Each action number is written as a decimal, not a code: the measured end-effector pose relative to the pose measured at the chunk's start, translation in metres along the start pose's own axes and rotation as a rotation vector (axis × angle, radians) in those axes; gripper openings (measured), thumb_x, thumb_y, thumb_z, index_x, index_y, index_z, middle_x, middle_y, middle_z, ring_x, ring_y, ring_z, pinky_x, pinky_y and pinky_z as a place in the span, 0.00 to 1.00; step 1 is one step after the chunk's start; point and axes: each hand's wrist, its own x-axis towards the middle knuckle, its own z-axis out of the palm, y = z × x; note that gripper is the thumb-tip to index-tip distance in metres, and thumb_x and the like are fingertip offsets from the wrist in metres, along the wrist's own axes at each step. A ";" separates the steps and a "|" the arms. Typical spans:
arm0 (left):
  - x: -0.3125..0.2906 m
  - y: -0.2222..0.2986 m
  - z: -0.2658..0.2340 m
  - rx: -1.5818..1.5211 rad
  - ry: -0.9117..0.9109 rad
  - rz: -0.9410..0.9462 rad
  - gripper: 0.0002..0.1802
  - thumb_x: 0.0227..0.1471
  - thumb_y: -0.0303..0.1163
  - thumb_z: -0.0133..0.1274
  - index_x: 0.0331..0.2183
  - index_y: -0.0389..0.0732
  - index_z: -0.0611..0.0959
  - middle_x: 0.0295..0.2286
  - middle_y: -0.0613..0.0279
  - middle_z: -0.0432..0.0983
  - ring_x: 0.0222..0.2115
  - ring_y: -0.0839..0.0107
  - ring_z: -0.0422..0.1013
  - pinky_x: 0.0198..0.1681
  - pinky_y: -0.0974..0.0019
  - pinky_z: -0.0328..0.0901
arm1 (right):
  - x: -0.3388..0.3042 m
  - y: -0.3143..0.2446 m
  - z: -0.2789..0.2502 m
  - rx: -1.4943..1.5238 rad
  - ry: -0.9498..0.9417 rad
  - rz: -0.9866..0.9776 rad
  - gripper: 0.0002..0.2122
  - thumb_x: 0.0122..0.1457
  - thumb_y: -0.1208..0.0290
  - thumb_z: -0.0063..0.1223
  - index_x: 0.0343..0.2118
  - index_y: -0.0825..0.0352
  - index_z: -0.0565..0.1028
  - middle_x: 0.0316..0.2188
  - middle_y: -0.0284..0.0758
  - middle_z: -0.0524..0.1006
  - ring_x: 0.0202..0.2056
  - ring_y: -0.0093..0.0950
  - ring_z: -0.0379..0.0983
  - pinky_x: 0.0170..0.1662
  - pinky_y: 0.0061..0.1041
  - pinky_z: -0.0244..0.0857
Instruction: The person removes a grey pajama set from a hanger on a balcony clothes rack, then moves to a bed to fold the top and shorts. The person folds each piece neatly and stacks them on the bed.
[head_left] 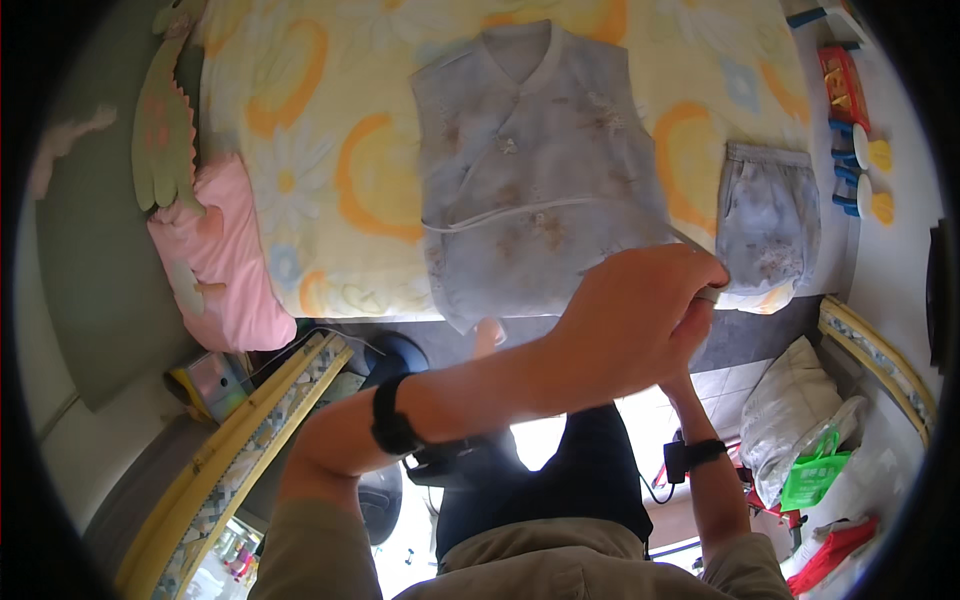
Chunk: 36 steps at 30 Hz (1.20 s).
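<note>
A grey-blue sleeveless top (545, 150) with a crossed collar and brownish flower patterns lies spread on the bed. One thin pale tie (520, 212) runs across its waist. My left hand (640, 305) reaches over to the top's lower right corner, fingers pinched together, with a small pale bit of cloth showing at the fingertips. Just below it, my right hand (690, 345) has its fingers closed against the same spot; the left hand covers much of it, and what it grips is hidden. Matching grey-blue shorts (768, 215) lie flat to the right.
The bed carries a yellow flowered sheet (290, 130). At the left are a pink pillow (225, 260) and a green plush toy (165, 130). Yellow-edged bed boards (240, 460) flank me. A white bag (800, 400) and a green bag (815, 472) stand lower right.
</note>
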 end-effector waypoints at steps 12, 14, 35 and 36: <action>0.073 -0.119 -0.008 0.289 0.116 -0.069 0.17 0.55 0.27 0.54 0.48 0.40 0.81 0.37 0.59 0.83 0.36 0.64 0.78 0.43 0.63 0.73 | -0.008 0.020 -0.018 0.113 -0.015 0.262 0.11 0.66 0.68 0.53 0.47 0.65 0.75 0.36 0.34 0.83 0.37 0.24 0.78 0.40 0.23 0.70; 0.072 -0.153 -0.032 -0.124 0.245 -0.333 0.16 0.57 0.27 0.53 0.48 0.39 0.81 0.36 0.61 0.82 0.35 0.69 0.78 0.43 0.65 0.72 | -0.007 0.021 -0.018 0.109 -0.028 0.253 0.10 0.66 0.67 0.53 0.47 0.64 0.75 0.36 0.33 0.83 0.37 0.23 0.78 0.40 0.24 0.70; -0.275 -0.404 0.079 -0.599 0.823 -0.869 0.37 0.42 0.29 0.71 0.54 0.37 0.73 0.48 0.55 0.71 0.49 0.66 0.69 0.53 0.62 0.64 | 0.107 0.045 -0.044 -0.463 0.405 0.026 0.30 0.48 0.68 0.71 0.55 0.67 0.72 0.48 0.46 0.76 0.51 0.41 0.72 0.53 0.38 0.68; -0.274 -0.408 0.080 -0.410 0.838 -0.976 0.40 0.42 0.30 0.74 0.54 0.36 0.70 0.41 0.61 0.72 0.43 0.70 0.69 0.50 0.66 0.65 | 0.111 0.046 -0.046 -0.511 0.409 0.008 0.29 0.48 0.67 0.72 0.53 0.67 0.73 0.47 0.45 0.77 0.50 0.40 0.73 0.53 0.37 0.67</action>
